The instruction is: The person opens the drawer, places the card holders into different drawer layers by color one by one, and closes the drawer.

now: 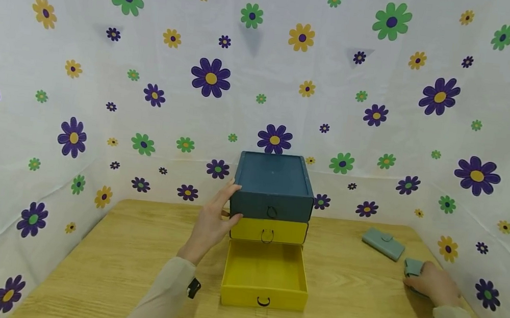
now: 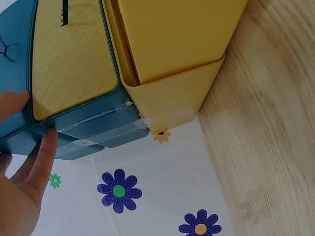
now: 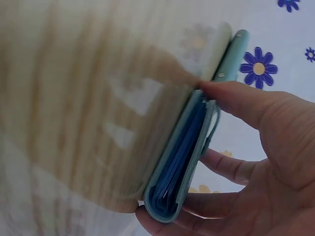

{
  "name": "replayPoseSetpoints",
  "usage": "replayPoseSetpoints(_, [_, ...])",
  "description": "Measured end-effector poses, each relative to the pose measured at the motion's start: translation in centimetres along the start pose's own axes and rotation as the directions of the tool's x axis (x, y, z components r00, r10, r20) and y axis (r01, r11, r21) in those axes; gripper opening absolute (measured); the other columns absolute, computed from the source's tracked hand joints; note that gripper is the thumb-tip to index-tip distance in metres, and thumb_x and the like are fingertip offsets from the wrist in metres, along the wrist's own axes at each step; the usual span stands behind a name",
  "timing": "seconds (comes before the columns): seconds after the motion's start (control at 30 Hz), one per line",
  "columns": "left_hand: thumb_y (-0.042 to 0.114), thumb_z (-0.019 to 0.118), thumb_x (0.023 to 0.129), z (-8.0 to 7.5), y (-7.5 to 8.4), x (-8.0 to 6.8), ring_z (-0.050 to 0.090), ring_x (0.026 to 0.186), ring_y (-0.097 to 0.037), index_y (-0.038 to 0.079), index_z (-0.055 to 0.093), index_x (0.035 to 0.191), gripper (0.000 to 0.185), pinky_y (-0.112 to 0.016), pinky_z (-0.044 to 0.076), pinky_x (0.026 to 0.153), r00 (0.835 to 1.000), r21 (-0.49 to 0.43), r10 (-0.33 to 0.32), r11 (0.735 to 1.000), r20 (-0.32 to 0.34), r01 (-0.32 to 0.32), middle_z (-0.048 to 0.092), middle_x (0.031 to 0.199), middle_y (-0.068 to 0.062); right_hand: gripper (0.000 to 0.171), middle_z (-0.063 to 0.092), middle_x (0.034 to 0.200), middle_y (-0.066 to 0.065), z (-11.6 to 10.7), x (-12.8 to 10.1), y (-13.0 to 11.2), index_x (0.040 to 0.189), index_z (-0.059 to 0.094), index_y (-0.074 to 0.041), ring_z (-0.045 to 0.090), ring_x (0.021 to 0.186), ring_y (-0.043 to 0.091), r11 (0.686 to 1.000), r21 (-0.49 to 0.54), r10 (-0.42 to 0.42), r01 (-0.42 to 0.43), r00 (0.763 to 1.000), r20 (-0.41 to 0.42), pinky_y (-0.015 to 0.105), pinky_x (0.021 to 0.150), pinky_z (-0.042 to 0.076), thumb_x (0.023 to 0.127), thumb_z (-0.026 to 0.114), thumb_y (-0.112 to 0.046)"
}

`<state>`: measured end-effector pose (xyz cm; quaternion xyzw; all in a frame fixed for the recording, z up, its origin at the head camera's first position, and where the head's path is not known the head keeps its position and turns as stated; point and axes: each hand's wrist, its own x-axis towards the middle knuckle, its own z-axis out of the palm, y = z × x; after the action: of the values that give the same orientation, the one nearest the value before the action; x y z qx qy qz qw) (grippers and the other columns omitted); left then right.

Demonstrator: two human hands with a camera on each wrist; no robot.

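Observation:
A small desktop drawer unit (image 1: 274, 175) stands at the middle of the table, dark blue on top with yellow drawers. Its bottom yellow drawer (image 1: 263, 298) is pulled out, with bare inner walls showing. My left hand (image 1: 212, 224) touches the unit's upper left corner, thumb at the front and fairly straight fingers along the side. At the right of the table my right hand (image 1: 437, 285) grips a small light-green wallet (image 3: 184, 157) between thumb and fingers. Blue inner leaves show at the wallet's edge. Behind it lies a longer light-green wallet (image 1: 383, 243) with a strap.
The yellow middle drawer (image 1: 268, 230) and the blue top drawer (image 1: 273, 207) are closed, each with a dark ring pull. A white cloth with printed flowers (image 1: 281, 79) hangs behind and on both sides of the wooden table (image 1: 344, 290).

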<state>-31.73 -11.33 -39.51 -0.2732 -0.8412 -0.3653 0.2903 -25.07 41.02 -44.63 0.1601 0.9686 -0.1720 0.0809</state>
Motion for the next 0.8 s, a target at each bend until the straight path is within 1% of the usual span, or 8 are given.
replayPoseSetpoints(0.1, [0.004,0.078,0.082,-0.1,0.1,0.0,0.061,0.119,-0.030,0.023,0.045,0.144,0.073,-0.031,0.061,0.074,1.000,0.007,-0.002,1.000,-0.003,0.002,0.037,0.157,-0.007,0.074,0.051,0.115,0.043,0.1,0.0,-0.2,0.115,0.043,0.015,0.055,0.100,0.054,1.000,-0.003,-0.004,0.004,1.000,-0.003,0.063,0.078,0.047,0.083,0.071,-0.046])
replayPoseSetpoints(0.17, [0.004,0.078,0.082,-0.2,0.1,0.0,0.062,0.118,-0.030,0.023,0.046,0.144,0.072,-0.030,0.061,0.074,1.000,0.011,0.002,1.000,0.000,-0.002,0.038,0.157,-0.008,0.069,0.052,0.112,0.042,0.0,-0.1,-0.2,0.112,0.044,0.013,0.055,0.097,0.052,1.000,0.002,-0.005,0.005,1.000,-0.002,0.061,0.076,0.047,0.082,0.071,-0.043])
replayPoseSetpoints(0.27, [0.004,0.078,0.082,-0.3,0.1,0.1,0.063,0.116,-0.030,0.022,0.046,0.143,0.072,-0.030,0.061,0.074,1.000,0.014,0.004,1.000,0.000,-0.004,0.039,0.156,-0.008,0.059,0.056,0.103,0.036,-0.2,-0.3,-0.3,0.105,0.047,0.009,0.056,0.091,0.044,1.000,0.021,-0.008,0.009,1.000,-0.014,0.055,0.072,0.047,0.080,0.071,-0.038])
replayPoseSetpoints(0.4, [0.005,0.078,0.083,-0.3,0.1,0.2,0.061,0.119,-0.030,0.024,0.046,0.144,0.071,-0.030,0.060,0.076,1.000,0.018,-0.004,1.000,0.001,0.004,0.038,0.157,-0.006,0.055,0.057,0.095,0.029,-0.5,-0.6,-0.4,0.100,0.047,0.006,0.056,0.084,0.037,0.999,0.046,-0.012,0.015,0.999,-0.052,0.047,0.066,0.045,0.079,0.071,-0.039])
replayPoseSetpoints(0.53, [0.006,0.078,0.083,-0.3,0.1,0.2,0.058,0.124,-0.029,0.025,0.046,0.144,0.071,-0.029,0.060,0.077,1.000,0.022,-0.013,1.000,0.010,0.013,0.037,0.158,-0.004,0.057,0.057,0.093,0.027,-0.5,-1.0,-0.4,0.102,0.047,0.006,0.055,0.081,0.034,0.998,0.066,-0.009,0.014,0.997,-0.074,0.041,0.064,0.044,0.079,0.071,-0.040])
replayPoseSetpoints(0.67, [0.006,0.077,0.083,-0.4,0.2,0.2,0.058,0.124,-0.030,0.023,0.046,0.143,0.070,-0.033,0.061,0.077,1.000,0.013,-0.014,1.000,0.018,0.014,0.037,0.157,-0.005,0.063,0.056,0.097,0.031,-0.4,-1.0,-0.5,0.107,0.046,0.008,0.055,0.083,0.036,0.996,0.088,-0.011,0.019,0.996,-0.093,0.043,0.065,0.045,0.080,0.070,-0.043])
replayPoseSetpoints(0.8, [0.006,0.078,0.083,-0.5,0.3,0.2,0.058,0.125,-0.030,0.023,0.047,0.143,0.070,-0.033,0.061,0.077,0.999,0.015,-0.024,1.000,0.024,0.024,0.038,0.157,-0.005,0.071,0.056,0.105,0.034,-0.4,-1.0,-1.1,0.113,0.046,0.010,0.056,0.086,0.038,0.993,0.092,-0.064,0.077,0.989,-0.135,0.045,0.068,0.048,0.081,0.070,-0.049])
